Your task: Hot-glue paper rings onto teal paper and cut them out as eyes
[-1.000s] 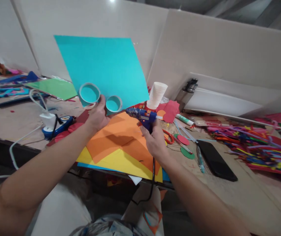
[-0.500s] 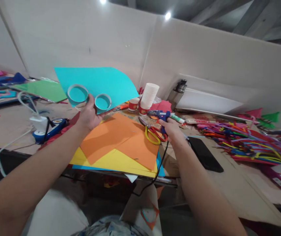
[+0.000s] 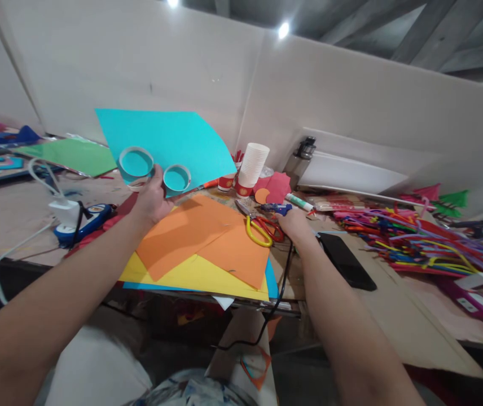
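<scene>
My left hand (image 3: 153, 198) grips a turquoise paper sheet (image 3: 178, 138) by its lower edge, raised above the table. Two short round cup pieces stand on the sheet, a left one (image 3: 139, 184) and a right one (image 3: 188, 179), with my fingers between them. In my right hand (image 3: 295, 226) is a blue glue gun (image 3: 281, 208), its nozzle pointing left, low over the table; the black cord hangs down past the edge. Red-and-yellow-handled scissors (image 3: 260, 231) lie just left of it. Orange sheets (image 3: 190, 231) rest on a yellow sheet (image 3: 182, 280) between my hands.
A tall stack of paper cups (image 3: 254, 163), a dark bottle (image 3: 301, 160) and a glue stick (image 3: 299, 202) stand or lie behind. At right are a black phone (image 3: 346, 260) and a heap of pipe cleaners (image 3: 423, 242). A power strip (image 3: 91, 223) with cables sits at left.
My right hand has lowered the glue gun towards the table, uncovering an orange paper disc behind it. My left hand still holds the turquoise sheet, nearly unmoved.
</scene>
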Demonstrator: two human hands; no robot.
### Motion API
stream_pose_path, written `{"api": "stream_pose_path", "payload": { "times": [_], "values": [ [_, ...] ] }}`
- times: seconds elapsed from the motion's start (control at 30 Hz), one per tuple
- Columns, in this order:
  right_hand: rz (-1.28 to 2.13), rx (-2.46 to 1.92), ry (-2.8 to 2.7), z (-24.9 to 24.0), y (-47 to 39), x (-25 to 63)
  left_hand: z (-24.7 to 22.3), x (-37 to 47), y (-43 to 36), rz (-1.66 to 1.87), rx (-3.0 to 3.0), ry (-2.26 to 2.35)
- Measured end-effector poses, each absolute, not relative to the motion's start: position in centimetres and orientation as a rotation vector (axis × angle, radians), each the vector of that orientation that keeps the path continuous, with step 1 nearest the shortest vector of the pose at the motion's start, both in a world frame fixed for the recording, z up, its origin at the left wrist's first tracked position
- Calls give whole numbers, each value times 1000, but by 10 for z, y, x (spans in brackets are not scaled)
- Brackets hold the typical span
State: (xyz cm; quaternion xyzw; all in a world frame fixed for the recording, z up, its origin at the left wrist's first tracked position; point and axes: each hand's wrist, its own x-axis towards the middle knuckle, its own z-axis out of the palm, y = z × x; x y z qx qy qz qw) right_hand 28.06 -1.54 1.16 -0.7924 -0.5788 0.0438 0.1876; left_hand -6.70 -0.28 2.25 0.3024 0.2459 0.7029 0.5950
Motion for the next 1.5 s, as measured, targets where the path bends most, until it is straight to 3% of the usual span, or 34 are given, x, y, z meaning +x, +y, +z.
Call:
{"api": "stream_pose_path", "payload": {
  "times": [0.43,0.6,0.77,1.03,1.3,1.5],
  "values": [
    [-134,-2325,-1771,17,-21,277,31,-66,-4,1630,680,587],
    [-271,-2063,-1696,27,-23,273,42,-62,8,1607,661,541],
    [-157,-1865,-1894,35,-40,253,58,-48,16,1683,626,472],
    [-138,-2206,-2322,21,-60,216,38,-47,16,1679,613,499],
    [-183,-2230,-2189,13,-55,208,37,-47,16,1626,660,475],
    [-72,-1976,-2152,11,-48,217,38,-48,16,1666,646,443]
  ]
}}
